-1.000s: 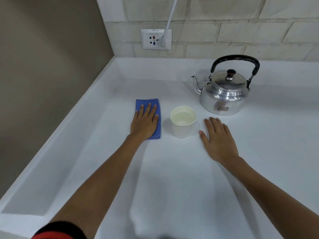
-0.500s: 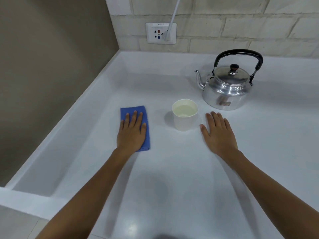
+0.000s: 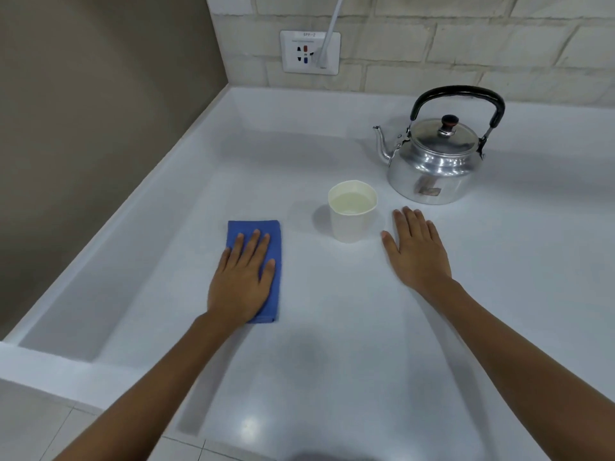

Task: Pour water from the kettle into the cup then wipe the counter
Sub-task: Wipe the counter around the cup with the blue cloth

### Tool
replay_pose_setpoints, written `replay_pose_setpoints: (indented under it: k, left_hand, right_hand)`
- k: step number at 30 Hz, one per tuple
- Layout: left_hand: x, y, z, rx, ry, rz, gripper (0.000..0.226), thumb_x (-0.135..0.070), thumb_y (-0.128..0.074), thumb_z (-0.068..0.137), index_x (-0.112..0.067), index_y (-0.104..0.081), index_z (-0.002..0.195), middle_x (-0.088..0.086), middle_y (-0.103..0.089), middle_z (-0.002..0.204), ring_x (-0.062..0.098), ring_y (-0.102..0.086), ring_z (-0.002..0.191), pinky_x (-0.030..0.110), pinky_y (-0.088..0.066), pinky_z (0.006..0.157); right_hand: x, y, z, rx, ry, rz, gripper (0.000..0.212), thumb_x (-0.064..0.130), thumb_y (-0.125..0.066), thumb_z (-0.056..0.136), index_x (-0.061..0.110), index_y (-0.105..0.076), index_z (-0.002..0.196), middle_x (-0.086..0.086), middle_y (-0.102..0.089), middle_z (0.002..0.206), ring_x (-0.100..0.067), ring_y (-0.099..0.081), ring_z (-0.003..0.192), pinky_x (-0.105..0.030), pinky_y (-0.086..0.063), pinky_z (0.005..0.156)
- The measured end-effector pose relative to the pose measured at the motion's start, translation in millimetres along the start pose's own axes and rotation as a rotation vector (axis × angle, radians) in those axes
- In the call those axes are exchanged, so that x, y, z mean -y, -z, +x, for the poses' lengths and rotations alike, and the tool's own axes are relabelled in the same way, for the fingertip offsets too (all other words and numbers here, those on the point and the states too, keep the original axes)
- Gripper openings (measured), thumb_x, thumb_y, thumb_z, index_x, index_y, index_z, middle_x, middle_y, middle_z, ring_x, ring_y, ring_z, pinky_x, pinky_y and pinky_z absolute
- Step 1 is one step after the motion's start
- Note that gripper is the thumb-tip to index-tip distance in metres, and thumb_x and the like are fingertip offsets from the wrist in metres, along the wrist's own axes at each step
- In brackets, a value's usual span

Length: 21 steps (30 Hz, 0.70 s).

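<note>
Left hand [image 3: 240, 281]: flat on the blue cloth [image 3: 258, 261], fingers spread, pressing it on the counter [image 3: 332, 361].
Right hand [image 3: 416, 254]: flat and empty, just beside the cup [image 3: 352, 211].
Cup: has water in it.
Kettle [image 3: 436, 161]: upright behind the cup.

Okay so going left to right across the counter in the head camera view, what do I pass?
Blue cloth with the left hand flat on it → white cup holding water → right hand flat on the counter. The kettle stands farther back, overlapping the right hand's span.
</note>
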State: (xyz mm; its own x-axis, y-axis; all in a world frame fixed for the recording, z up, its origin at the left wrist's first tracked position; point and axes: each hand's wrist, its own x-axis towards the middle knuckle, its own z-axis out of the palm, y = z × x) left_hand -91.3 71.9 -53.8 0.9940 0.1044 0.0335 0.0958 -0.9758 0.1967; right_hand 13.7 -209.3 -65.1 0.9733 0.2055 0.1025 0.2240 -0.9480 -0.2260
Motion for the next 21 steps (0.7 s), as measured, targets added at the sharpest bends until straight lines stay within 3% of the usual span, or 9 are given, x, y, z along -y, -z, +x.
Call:
replay_pose_setpoints:
  k: [3,5,7,10,14,17,19,21]
  left_hand:
    - [-46.7,-7.4,-6.8,-0.041,0.003,0.013,0.052,-0.035,-0.032,0.097,-0.015,-0.024,0.144,0.007,-0.023,0.153,0.032,-0.018,0.142,0.043,-0.015,0.115]
    - [-78.8,-10.8,-24.3,-0.068,-0.122,-0.02,0.05,-0.034,-0.034,0.093,-0.01,-0.04,0.137,0.01,-0.042,0.144,0.037,-0.036,0.133,0.05,-0.031,0.108]
    - [-92.3,-12.9,-42.7,-0.027,-0.264,-0.03,0.05,-0.036,-0.033,0.093,-0.012,-0.043,0.135,0.007,-0.047,0.141,0.033,-0.04,0.131,0.051,-0.036,0.105]
    - [-71.1,-9.3,-46.6,0.016,-0.335,-0.003,0.052,-0.042,-0.027,0.094,-0.018,-0.034,0.141,0.0,-0.035,0.148,0.024,-0.029,0.138,0.044,-0.027,0.112]
    - [-30.9,-2.8,-31.5,0.026,-0.201,0.011,0.053,-0.045,-0.022,0.096,-0.024,-0.014,0.145,-0.005,-0.012,0.154,0.016,-0.005,0.144,0.029,-0.004,0.115]
    - [-49.4,-2.5,-30.0,-0.007,-0.096,-0.024,0.051,-0.035,-0.032,0.096,-0.012,-0.031,0.141,0.009,-0.032,0.149,0.031,-0.027,0.139,0.042,-0.022,0.113]
    - [-77.0,-6.4,-34.5,-0.026,-0.141,0.008,0.051,-0.033,-0.033,0.09,-0.006,-0.048,0.131,0.014,-0.049,0.137,0.038,-0.045,0.126,0.053,-0.039,0.1]
    - [-104.7,-9.6,-40.9,0.021,-0.213,0.004,0.052,-0.035,-0.031,0.09,-0.008,-0.048,0.132,0.011,-0.05,0.137,0.035,-0.045,0.126,0.053,-0.042,0.099]
  right_hand:
    - [1.3,0.1,0.1,-0.012,0.003,-0.003,0.057,0.039,-0.025,0.096,0.01,-0.016,0.144,-0.012,-0.017,0.155,-0.025,-0.009,0.144,-0.041,-0.008,0.119]
    - [0.8,-0.1,0.0,-0.018,0.007,-0.005,0.057,0.039,-0.025,0.097,0.009,-0.016,0.144,-0.012,-0.018,0.155,-0.026,-0.01,0.143,-0.041,-0.009,0.119]
    - [-0.8,-0.1,-0.3,-0.01,0.007,0.002,0.057,0.04,-0.025,0.097,0.01,-0.015,0.144,-0.011,-0.017,0.155,-0.025,-0.01,0.144,-0.04,-0.008,0.119]
    - [-2.2,0.1,-0.9,-0.011,0.016,0.002,0.057,0.04,-0.026,0.097,0.011,-0.015,0.144,-0.01,-0.017,0.155,-0.024,-0.01,0.144,-0.038,-0.007,0.118]
    - [-1.4,0.5,-1.5,-0.011,0.005,0.007,0.057,0.041,-0.025,0.096,0.012,-0.015,0.145,-0.009,-0.017,0.156,-0.023,-0.009,0.144,-0.038,-0.007,0.119]
    - [-0.1,0.1,-0.4,-0.011,0.001,0.003,0.057,0.04,-0.024,0.096,0.012,-0.015,0.145,-0.009,-0.016,0.156,-0.023,-0.008,0.144,-0.038,-0.007,0.119]
    - [0.3,-0.3,0.5,-0.015,0.003,-0.002,0.057,0.04,-0.024,0.096,0.011,-0.016,0.144,-0.01,-0.017,0.155,-0.024,-0.009,0.144,-0.039,-0.008,0.119]
    - [0.2,-0.6,0.7,-0.017,0.001,0.008,0.057,0.04,-0.025,0.097,0.011,-0.016,0.144,-0.01,-0.017,0.155,-0.024,-0.009,0.144,-0.04,-0.008,0.119]
